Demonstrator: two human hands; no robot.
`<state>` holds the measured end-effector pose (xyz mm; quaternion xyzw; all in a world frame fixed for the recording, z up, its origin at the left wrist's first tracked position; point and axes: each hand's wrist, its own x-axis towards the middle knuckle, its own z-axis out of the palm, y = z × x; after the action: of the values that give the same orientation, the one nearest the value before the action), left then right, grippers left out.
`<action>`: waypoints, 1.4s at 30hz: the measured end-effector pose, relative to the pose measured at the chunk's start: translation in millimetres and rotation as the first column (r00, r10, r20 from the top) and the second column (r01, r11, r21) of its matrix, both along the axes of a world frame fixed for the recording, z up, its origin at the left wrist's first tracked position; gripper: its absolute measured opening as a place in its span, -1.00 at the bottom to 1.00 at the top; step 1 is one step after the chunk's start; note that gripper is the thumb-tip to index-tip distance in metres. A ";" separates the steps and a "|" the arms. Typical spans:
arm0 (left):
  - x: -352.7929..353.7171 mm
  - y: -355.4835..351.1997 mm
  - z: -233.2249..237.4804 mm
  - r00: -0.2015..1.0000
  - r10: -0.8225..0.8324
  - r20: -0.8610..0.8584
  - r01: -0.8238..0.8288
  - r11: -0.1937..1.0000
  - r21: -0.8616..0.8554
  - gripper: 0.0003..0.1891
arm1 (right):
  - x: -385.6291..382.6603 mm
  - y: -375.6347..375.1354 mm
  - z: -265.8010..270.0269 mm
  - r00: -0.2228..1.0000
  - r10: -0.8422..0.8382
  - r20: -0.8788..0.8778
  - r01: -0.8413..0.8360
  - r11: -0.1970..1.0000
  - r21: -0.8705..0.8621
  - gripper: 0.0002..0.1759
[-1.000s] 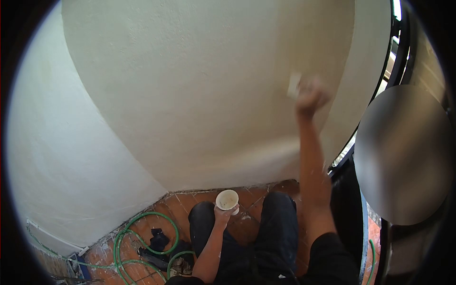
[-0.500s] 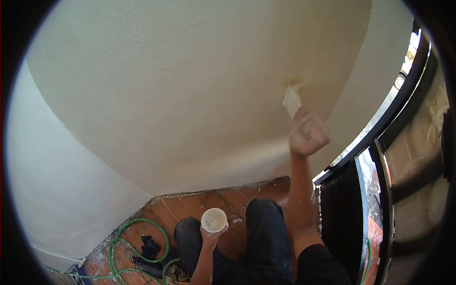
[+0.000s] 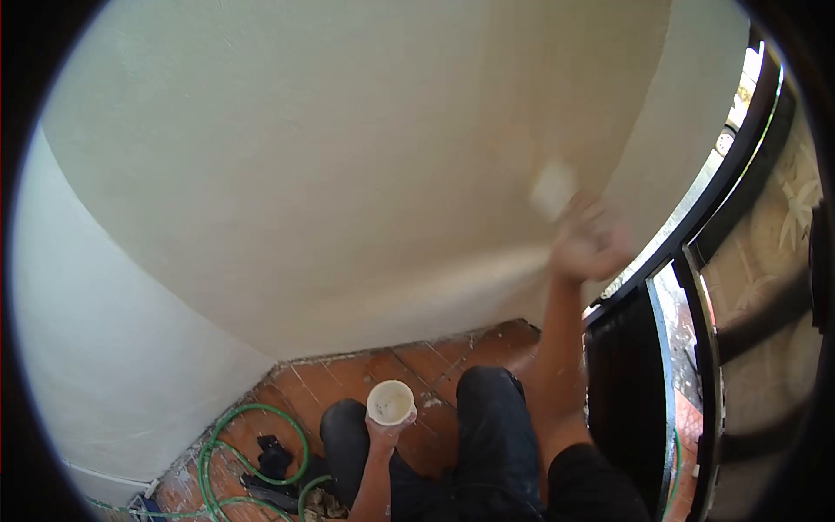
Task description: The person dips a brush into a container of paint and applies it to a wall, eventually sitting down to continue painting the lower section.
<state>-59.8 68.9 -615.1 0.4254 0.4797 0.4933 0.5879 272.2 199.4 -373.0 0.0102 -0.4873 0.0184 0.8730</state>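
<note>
My right hand [image 3: 593,242], blurred by motion, grips a paint brush [image 3: 555,190] whose pale head is against or just in front of the wall [image 3: 348,174]. The blur hides whether the bristles touch it. Low in the view, my left hand [image 3: 390,430] holds a small white cup [image 3: 390,403] upright between my knees. Some pale material shows inside the cup.
A green hose [image 3: 304,435] lies coiled on the tiled floor [image 3: 357,374] at the lower left, beside dark items [image 3: 275,456]. On the right stands a dark metal door frame [image 3: 678,261]. A white wall section [image 3: 104,331] curves along the left.
My right hand and the brush have shifted right and a little down in the view. My left hand still holds the cup in nearly the same place.
</note>
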 end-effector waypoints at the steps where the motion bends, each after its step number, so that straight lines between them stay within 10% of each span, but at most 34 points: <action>1: 1.7 -0.8 5.6 1.000 -0.002 0.002 0.002 1.000 -0.023 -0.45 | -6.2 -12.6 56.4 0.996 -0.039 -0.076 0.040 0.999 0.022 -0.77; 5: 5.2 -4.7 27.9 0.993 -0.109 0.046 0.112 0.991 -0.068 -0.45 | -14.5 -24.1 169.9 0.894 -0.408 0.187 0.386 0.912 0.141 -0.69; 18: -0.2 -8.1 1.8 0.999 -0.012 -0.041 0.013 1.000 0.027 -0.33 | -28.4 11.6 -6.1 0.956 -0.282 0.084 0.280 0.959 0.041 -0.71; 21: 8.3 0.2 22.3 1.000 0.014 0.015 -0.014 1.000 0.027 -0.35 | -33.0 15.3 -31.6 0.909 -0.417 0.026 0.417 0.900 -0.129 -0.69; 23: 5.4 -5.2 18.2 0.999 0.046 -0.023 -0.044 0.994 0.099 -0.38 | -19.0 23.3 -34.7 0.662 -0.736 -0.138 0.679 0.668 -0.304 -0.66; 24: 2.4 -5.5 9.7 0.999 0.033 -0.033 -0.030 0.995 0.094 -0.39 | -16.1 15.7 -27.0 0.677 -0.725 -0.128 0.668 0.677 -0.308 -0.66; 26: 1.6 -6.4 16.6 0.999 0.031 -0.027 -0.029 0.996 0.087 -0.40 | -27.6 -13.3 29.9 0.870 -0.268 -0.414 0.087 0.910 -0.405 -0.66; 33: 10.1 4.7 14.5 0.999 0.039 0.029 -0.042 0.993 0.107 -0.41 | -33.8 -49.6 117.6 0.997 0.062 -0.036 -0.064 0.997 -0.040 -0.67; 35: 9.9 3.5 12.6 0.999 0.023 0.044 -0.027 0.994 0.108 -0.40 | -51.7 -23.7 131.7 0.837 -0.531 0.135 0.506 0.844 0.181 -0.75; 37: 8.8 3.4 4.0 0.996 0.002 0.085 -0.011 0.993 0.113 -0.38 | -69.5 -16.0 157.1 0.292 -0.816 0.500 0.575 0.567 0.590 -0.82; 42: 10.4 -6.3 14.7 0.998 0.067 -0.010 -0.064 0.984 0.164 -0.30 | -63.1 37.6 112.1 0.126 -0.718 0.684 0.483 0.647 0.590 -0.75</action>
<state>-49.4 62.6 -600.4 0.4600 0.4560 0.5466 0.5307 209.1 237.0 -260.9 -0.1013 -0.8239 -0.3893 0.3992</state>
